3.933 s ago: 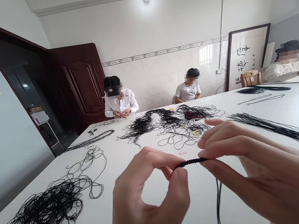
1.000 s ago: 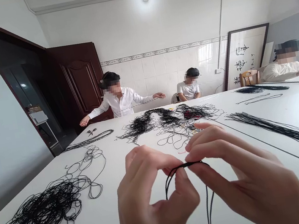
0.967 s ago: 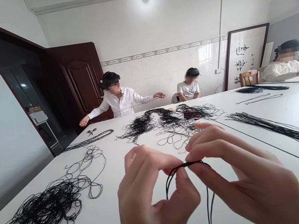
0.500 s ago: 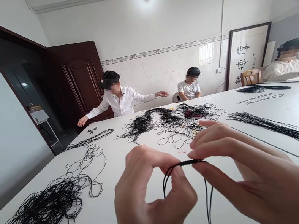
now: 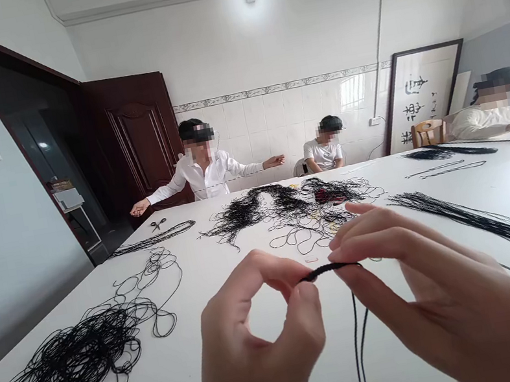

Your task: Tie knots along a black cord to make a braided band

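A short braided section of black cord [image 5: 330, 268] is pinched between my left hand [image 5: 257, 342] and my right hand [image 5: 434, 294], at the thumbs and fingertips. Thin loose strands [image 5: 360, 347] hang from it toward the white table [image 5: 188, 259]. One more strand drops below my left hand. A tangled mass of black cord [image 5: 75, 361] lies to the left of my hands. A second tangled heap [image 5: 281, 203] lies beyond them, with looping strands close to my right fingertips.
A long bundle of black cords [image 5: 487, 222] lies on the right. Scissors [image 5: 158, 224] and a braided cord [image 5: 154, 237] sit at the far left. Across the table, a person in a white shirt [image 5: 206, 176] spreads both arms. Another person [image 5: 325, 153] sits nearby, and a third [image 5: 494, 121] sits at the right.
The cord loop under my left fingers has gone, and the braided section now lies straighter between my hands. My hands have moved slightly apart, and the strands hang lower.
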Available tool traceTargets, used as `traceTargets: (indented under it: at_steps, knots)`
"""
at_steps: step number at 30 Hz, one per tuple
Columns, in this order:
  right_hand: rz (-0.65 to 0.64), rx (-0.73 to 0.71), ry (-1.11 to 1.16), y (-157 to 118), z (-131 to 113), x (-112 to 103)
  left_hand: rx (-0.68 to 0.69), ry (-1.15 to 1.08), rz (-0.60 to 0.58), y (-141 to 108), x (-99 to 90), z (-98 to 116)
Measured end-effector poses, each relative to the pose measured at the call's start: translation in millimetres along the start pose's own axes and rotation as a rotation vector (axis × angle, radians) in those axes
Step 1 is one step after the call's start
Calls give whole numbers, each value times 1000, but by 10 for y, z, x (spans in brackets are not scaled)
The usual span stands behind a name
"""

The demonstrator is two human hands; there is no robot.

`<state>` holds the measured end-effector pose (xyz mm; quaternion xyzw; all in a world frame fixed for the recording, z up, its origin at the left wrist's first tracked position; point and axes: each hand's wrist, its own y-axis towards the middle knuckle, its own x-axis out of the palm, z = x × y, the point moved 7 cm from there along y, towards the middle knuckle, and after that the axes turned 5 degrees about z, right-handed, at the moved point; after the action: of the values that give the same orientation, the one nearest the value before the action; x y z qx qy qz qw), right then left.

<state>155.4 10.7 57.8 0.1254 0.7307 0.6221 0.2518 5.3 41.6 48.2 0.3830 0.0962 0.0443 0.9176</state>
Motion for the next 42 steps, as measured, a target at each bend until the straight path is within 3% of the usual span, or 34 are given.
traceTargets:
  at_steps: [9,14,21,42]
  knots:
    - [8,-5,-23,16,13,17,-27,-60,-15,25,-2,26]
    - [8,-7,-34,9,5,11,-33,-41,37,16,-62,23]
    - [-9,-7,-14,11,-2,9,31,23,1,40,-42,38]
    - [-18,-16,-18,37,-15,16,38,1,-30,43,-24,4]
